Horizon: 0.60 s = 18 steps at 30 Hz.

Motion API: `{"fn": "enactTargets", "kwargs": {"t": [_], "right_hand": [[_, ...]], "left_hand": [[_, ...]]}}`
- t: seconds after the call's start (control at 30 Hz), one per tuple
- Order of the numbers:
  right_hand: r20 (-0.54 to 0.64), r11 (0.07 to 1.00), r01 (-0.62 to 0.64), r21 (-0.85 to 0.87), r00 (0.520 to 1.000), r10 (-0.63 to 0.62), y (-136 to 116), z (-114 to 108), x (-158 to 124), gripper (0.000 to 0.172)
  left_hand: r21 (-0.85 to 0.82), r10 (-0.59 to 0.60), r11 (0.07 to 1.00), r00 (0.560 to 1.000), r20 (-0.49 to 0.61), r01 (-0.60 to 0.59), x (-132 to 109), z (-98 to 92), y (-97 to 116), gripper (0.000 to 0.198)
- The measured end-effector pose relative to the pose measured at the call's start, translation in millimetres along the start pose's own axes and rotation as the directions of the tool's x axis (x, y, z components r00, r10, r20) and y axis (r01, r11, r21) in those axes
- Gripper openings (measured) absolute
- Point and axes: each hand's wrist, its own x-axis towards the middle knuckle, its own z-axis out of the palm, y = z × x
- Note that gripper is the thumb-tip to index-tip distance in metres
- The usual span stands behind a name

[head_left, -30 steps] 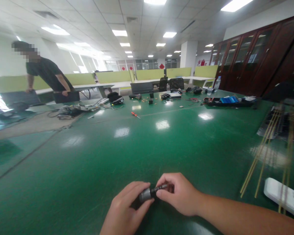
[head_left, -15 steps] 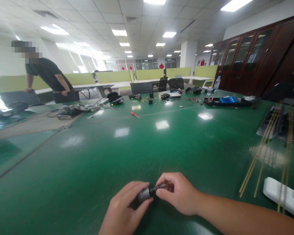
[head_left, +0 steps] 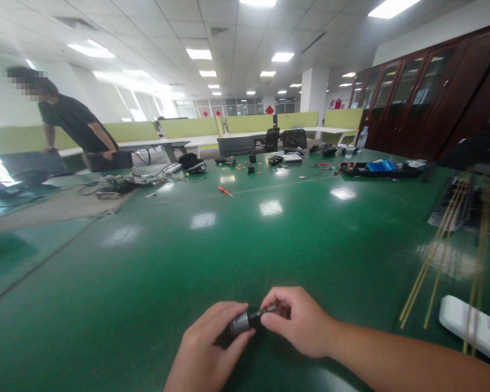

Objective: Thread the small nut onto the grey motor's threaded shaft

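Low in the head view, my left hand [head_left: 206, 348] is closed around a small grey metal cylinder [head_left: 240, 323]. My right hand [head_left: 298, 321] pinches a thin dark threaded rod [head_left: 265, 312] that sticks out of the cylinder's end. Both hands hover just above the green table [head_left: 212, 256], close to its near edge. The part of the cylinder inside my left palm is hidden.
Thin yellow rods [head_left: 433, 256] and a white flat object [head_left: 471, 326] lie at the right. A red screwdriver [head_left: 225, 191], cables and small parts sit far back. A person in a dark shirt [head_left: 75, 128] leans on a desk at the far left. Dark wooden cabinets [head_left: 424, 98] line the right wall.
My hands and the cylinder have stayed nearly in place. The person at the far left has shifted a little to the left.
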Motion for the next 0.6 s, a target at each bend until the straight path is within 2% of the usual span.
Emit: {"fn": "enactTargets", "kwargs": {"t": [0.6], "right_hand": [[0.007,1.0,-0.013,-0.008,1.0,0.013,-2.6,-1.5,0.0,0.011]], "left_hand": [[-0.007,-0.019,1.0,1.0,0.0,0.019,-0.3,0.3,-1.2,0.02]]}}
